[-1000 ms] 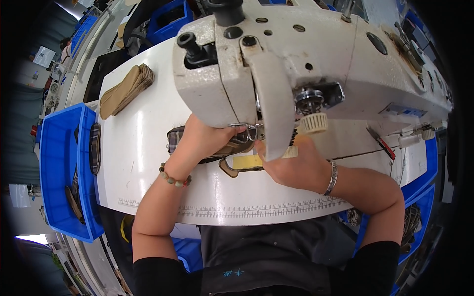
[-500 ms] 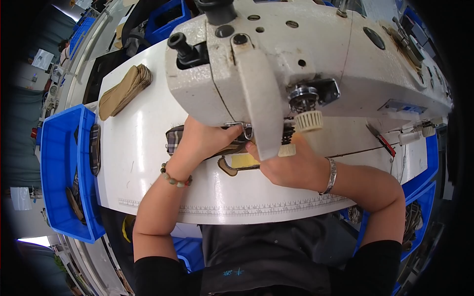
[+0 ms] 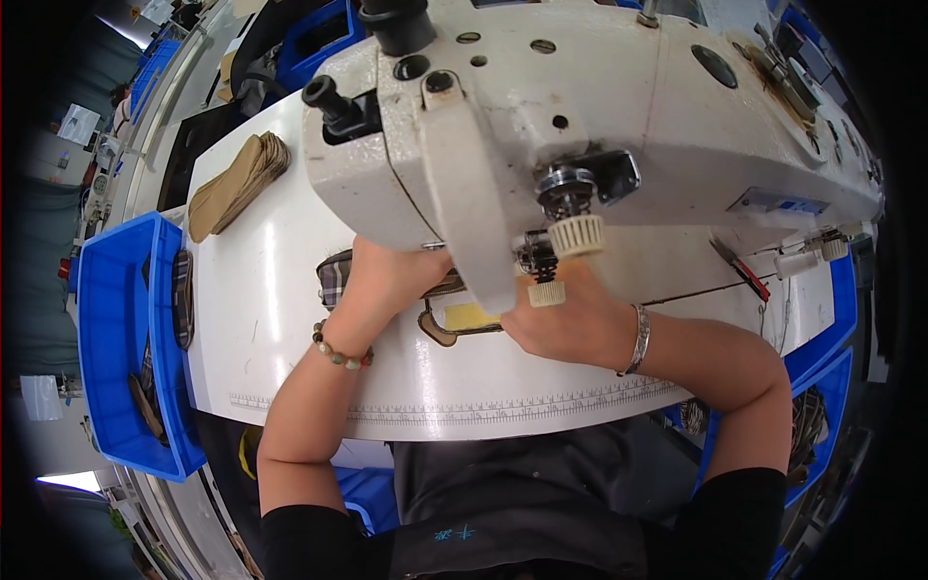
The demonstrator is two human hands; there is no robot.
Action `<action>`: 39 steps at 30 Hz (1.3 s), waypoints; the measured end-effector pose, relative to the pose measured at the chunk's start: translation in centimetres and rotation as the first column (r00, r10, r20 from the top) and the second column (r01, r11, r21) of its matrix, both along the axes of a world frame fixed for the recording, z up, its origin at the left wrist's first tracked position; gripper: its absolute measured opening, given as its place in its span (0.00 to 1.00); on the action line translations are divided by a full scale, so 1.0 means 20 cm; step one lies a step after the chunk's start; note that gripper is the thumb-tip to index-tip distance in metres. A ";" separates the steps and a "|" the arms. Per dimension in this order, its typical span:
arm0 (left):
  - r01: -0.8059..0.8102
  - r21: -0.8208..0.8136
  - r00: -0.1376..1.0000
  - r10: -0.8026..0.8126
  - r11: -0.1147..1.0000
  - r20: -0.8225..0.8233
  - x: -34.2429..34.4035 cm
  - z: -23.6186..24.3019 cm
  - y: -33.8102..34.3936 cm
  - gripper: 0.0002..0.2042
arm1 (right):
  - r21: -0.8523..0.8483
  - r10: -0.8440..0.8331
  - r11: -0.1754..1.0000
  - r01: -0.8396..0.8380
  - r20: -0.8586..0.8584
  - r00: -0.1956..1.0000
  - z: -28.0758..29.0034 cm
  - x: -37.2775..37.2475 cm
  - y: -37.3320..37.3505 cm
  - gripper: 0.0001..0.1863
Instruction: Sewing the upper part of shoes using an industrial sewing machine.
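Under the white head of a sewing machine, my left hand is closed over a dark plaid fabric piece, whose left end sticks out past my wrist. My right hand is at the other side of the stitching spot, its fingers curled in at the same piece. The machine's white lever and tension knobs hide most fingertips, the needle and the fabric's right end. Just in front, between my hands, a flat brown-edged part with a yellow patch lies on the white table.
A stack of tan shaped pieces lies at the back left. Blue bins with fabric pieces stand left and right of the table. Red-handled snips rest at the right. A printed ruler runs along the front edge.
The view has shifted slightly, so the machine appears further left and covers more of my fingertips. My hands stay at the plaid piece with little visible movement.
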State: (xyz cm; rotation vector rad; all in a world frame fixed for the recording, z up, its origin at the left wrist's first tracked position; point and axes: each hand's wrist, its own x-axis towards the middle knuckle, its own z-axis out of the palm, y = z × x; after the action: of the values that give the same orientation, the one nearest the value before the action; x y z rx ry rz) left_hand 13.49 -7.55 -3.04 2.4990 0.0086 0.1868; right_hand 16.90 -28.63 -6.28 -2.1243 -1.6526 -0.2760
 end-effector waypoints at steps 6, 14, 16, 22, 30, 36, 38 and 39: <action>-0.027 0.044 0.999 0.026 0.999 0.029 -0.03 0.00 0.00 0.15 | -0.014 0.000 1.000 0.000 0.020 1.000 -0.04 0.00 -0.01 0.17; 0.269 0.271 0.961 -0.275 0.924 -0.018 -0.17 0.16 0.05 0.11 | 0.048 -0.109 0.992 0.114 -0.092 0.990 -0.06 0.03 0.01 0.09; 0.241 0.287 0.966 -0.259 0.927 0.025 -0.16 0.14 0.06 0.09 | 0.170 -0.143 0.970 0.173 -0.176 0.974 -0.06 0.05 0.02 0.10; 0.168 0.351 0.964 -0.228 0.921 0.138 -0.16 0.12 0.06 0.09 | 0.055 -0.100 0.992 0.113 -0.196 0.975 -0.17 0.04 0.04 0.10; 0.166 0.415 0.944 -0.266 0.895 0.195 -0.16 0.07 0.02 0.15 | -0.034 0.072 0.997 -0.070 0.080 0.994 -0.02 -0.03 0.02 0.11; 0.170 0.543 0.950 -0.283 0.823 0.131 -0.15 0.03 0.02 0.10 | 0.104 0.070 0.990 -0.090 0.186 0.980 -0.05 -0.03 0.02 0.08; 0.211 0.540 0.929 -0.339 0.815 0.148 -0.14 0.05 0.01 0.10 | 0.167 0.074 0.980 -0.107 0.194 0.978 -0.03 -0.02 0.02 0.08; 0.250 0.537 0.907 -0.389 0.805 0.160 -0.14 0.05 0.01 0.10 | 0.184 0.079 0.976 -0.113 0.184 0.980 0.00 -0.02 0.01 0.08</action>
State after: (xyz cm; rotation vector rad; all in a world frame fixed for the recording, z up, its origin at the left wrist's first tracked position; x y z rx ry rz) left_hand 10.68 -7.36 -1.95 2.9210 -0.6597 0.4232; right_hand 16.48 -28.34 -6.34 -1.9155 -1.7430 -0.5847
